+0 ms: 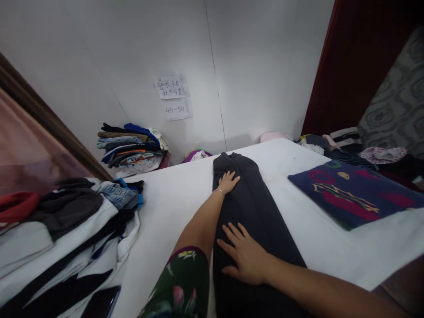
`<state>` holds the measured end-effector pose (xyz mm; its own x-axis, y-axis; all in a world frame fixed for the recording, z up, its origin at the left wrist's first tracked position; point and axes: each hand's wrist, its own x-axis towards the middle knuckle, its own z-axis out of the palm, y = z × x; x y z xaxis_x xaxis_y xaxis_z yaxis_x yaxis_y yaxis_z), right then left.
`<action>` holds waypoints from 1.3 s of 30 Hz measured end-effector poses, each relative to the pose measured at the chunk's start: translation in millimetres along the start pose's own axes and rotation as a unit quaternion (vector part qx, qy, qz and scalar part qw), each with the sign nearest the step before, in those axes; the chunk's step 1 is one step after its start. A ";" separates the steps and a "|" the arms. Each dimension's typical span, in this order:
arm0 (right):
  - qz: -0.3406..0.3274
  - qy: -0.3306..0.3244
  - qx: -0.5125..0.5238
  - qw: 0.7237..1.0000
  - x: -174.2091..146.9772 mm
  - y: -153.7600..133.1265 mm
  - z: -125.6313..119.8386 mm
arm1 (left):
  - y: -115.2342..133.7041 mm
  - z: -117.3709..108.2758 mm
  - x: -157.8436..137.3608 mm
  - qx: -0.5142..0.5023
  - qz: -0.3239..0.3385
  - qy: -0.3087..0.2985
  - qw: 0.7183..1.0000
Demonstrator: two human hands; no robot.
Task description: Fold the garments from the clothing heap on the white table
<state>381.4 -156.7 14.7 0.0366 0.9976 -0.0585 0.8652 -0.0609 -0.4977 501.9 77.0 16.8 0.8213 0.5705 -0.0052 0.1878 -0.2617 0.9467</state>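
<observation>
A dark grey garment (261, 212), folded into a long strip, lies on the white table (175, 194) and runs from the front edge of the view towards the far edge. My left hand (228, 182), with a thin bracelet at the wrist, rests flat on its far part with the fingers spread. Nearer to me, my right hand (244, 256) presses flat on the cloth, fingers apart and pointing left. Neither hand grips anything. The near end of the garment runs out of view at the bottom, so its kind is unclear.
Loose clothes (66, 238) are heaped on the left, a dark phone (101, 302) by them. A folded clothes stack (132, 148) stands at the back left. To the right lies a folded navy patterned garment (357, 192); more clothes (347, 143) sit beyond. Paper notes (174, 95) hang on the wall.
</observation>
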 end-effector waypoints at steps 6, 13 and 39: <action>0.000 0.016 -0.034 0.999 -1.3 0.6 1.6 | -4.2 -36.2 -78.5 -0.055 -0.004 0.076 0.996; -0.008 0.040 0.019 0.999 1.2 5.6 1.0 | -33.3 -55.3 -212.9 -0.103 -0.143 0.147 0.973; 0.225 0.205 0.682 0.664 -66.9 74.8 -14.5 | 9.0 -125.7 -331.4 -0.232 -0.230 -0.120 0.937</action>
<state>450.9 -227.5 -6.0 0.5140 0.7758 -0.3661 -0.5289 -0.0494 -0.8473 163.7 -16.6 67.5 0.8187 0.3340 -0.4672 0.3427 0.3686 0.8641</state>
